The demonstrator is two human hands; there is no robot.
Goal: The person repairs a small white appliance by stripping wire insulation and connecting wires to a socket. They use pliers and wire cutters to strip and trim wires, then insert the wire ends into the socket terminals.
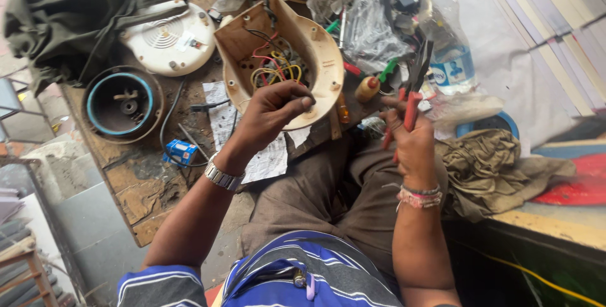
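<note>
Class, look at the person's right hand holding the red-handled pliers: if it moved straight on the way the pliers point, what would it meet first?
Probably the clear plastic water bottle. The right hand aims the red-handled pliers up and away, their black tips close to the bottle's side, though depth is unclear.
</note>
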